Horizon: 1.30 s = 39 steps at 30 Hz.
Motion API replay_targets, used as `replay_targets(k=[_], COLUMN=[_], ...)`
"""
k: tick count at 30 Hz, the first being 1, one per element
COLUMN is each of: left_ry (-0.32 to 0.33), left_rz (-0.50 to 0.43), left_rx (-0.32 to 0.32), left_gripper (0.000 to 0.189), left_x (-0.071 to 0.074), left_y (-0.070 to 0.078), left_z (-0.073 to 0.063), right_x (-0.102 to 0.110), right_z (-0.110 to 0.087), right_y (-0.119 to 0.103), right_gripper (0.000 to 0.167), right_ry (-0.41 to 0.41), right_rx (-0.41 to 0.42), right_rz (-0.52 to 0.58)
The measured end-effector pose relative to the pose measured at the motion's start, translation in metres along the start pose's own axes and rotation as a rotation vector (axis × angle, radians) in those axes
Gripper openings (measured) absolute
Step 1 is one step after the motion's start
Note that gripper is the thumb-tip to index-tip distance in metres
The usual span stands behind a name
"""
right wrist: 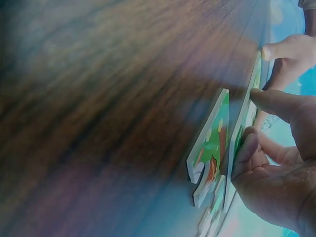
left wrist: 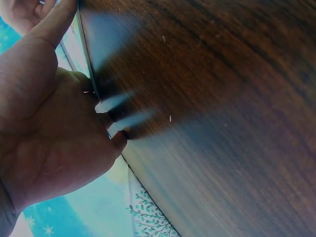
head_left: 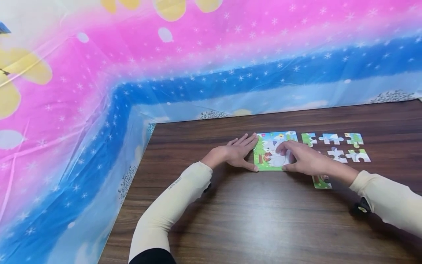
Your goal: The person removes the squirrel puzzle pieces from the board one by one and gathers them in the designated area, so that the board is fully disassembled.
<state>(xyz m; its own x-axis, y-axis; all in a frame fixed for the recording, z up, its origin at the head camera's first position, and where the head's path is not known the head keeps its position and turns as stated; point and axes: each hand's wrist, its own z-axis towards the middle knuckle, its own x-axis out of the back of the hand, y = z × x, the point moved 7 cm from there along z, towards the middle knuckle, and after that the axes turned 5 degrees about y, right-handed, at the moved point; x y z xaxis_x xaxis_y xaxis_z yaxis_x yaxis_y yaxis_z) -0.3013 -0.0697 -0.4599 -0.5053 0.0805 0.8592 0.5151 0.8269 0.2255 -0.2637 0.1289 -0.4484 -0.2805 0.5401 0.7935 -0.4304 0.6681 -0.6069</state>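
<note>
A small square jigsaw puzzle [head_left: 264, 148] with a white animal on green and blue lies flat on the wooden table. My left hand [head_left: 239, 151] rests at its left edge, fingers spread, with the thumb at the lower left corner. Over the puzzle's right part is my right hand [head_left: 304, 158], fingers bent loosely down onto the picture. Its thumb [right wrist: 271, 102] touches the front edge, apart from the fingers. What lies under those fingertips is hidden. A loose green puzzle piece [head_left: 322, 182] lies below the right hand.
Several loose jigsaw pieces lie in rows right of the puzzle, among them a corner-type green piece [head_left: 354, 139] and a white-and-green piece [head_left: 358, 156]. The right hand partly covers one. A pink and blue snowflake cloth [head_left: 211, 62] hangs along the table's back and left edges.
</note>
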Motion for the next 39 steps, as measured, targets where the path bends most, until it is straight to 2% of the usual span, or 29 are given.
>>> replay_targets(k=[8, 14, 23, 33, 39], left_ry=[0.02, 0.023, 0.008, 0.011, 0.006], left_rz=[-0.004, 0.001, 0.018, 0.02, 0.017], left_rx=[-0.026, -0.021, 0.023, 0.014, 0.013], left_gripper=[0.113, 0.112, 0.117, 0.116, 0.116], left_x=[0.003, 0.002, -0.006, -0.005, -0.005], left_y=[0.003, 0.003, -0.005, -0.004, -0.005], left_z=[-0.006, -0.003, 0.008, 0.008, 0.008], right_x=[-0.004, -0.004, -0.002, -0.002, 0.0], right_z=[0.0, 0.002, 0.003, 0.002, 0.003], right_y=[0.003, 0.003, 0.002, 0.003, 0.003], right_gripper=[0.044, 0.045, 0.046, 0.046, 0.045], right_ry=[-0.032, -0.027, -0.04, -0.029, -0.011], right_rx=[0.001, -0.001, -0.029, -0.037, -0.033], right_rz=[0.042, 0.051, 0.042, 0.068, 0.047])
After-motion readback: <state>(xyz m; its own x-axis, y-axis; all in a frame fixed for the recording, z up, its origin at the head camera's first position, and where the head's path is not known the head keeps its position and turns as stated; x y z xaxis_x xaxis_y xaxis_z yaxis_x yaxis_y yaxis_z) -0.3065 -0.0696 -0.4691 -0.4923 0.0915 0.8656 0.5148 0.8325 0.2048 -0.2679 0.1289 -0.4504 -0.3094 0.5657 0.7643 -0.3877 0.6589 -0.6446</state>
